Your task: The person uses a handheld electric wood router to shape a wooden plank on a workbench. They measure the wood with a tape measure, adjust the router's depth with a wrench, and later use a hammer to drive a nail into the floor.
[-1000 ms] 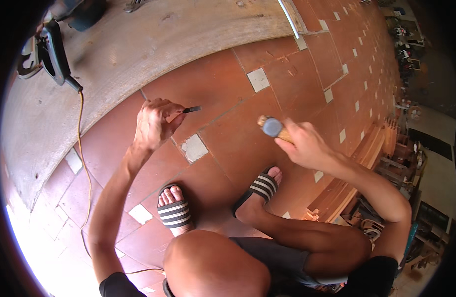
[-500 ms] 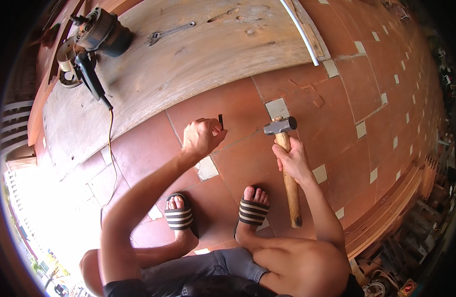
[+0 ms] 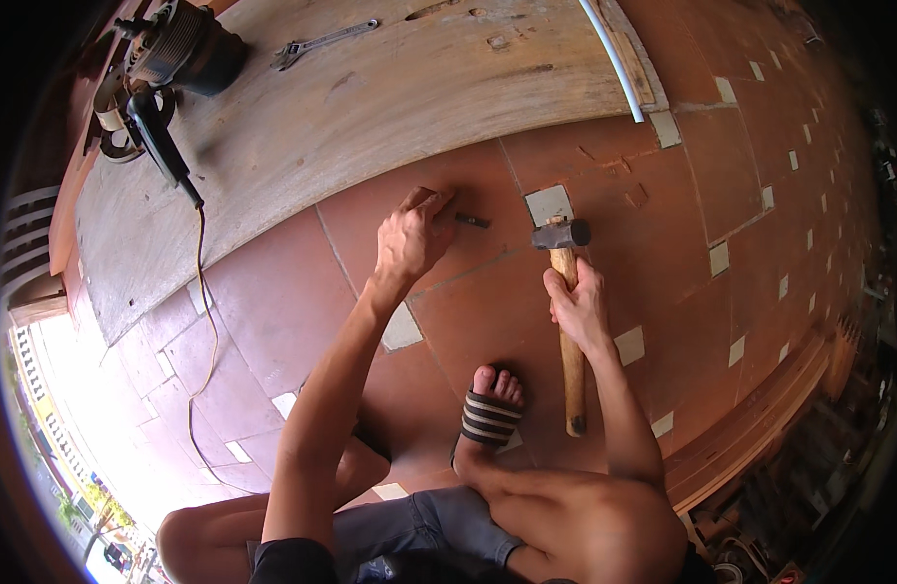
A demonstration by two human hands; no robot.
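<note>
My right hand (image 3: 577,302) is wrapped round the upper wooden handle of a hammer (image 3: 572,365). Its dark, blunt double-faced head points away from me, above the tiled floor. In front of me, my left hand (image 3: 414,234) has its fingers bent and closed on one end of a small dark strip (image 3: 474,221). The strip's other end sticks out to the right, toward the hammer head. My fingers partly hide the strip, so I cannot tell whether it touches the floor.
Beyond my hands lies a worn wooden board (image 3: 303,146) bearing an adjustable wrench (image 3: 324,44), a finned motor-like part (image 3: 181,49) and a black corded tool (image 3: 159,136). A white tube (image 3: 619,63) crosses its right end. Long planks (image 3: 760,428) lie at the right.
My left hand has moved right and forward, and the small strip has turned from upright to nearly level. The hammer has shifted slightly right. My left foot has drawn back behind my arm.
</note>
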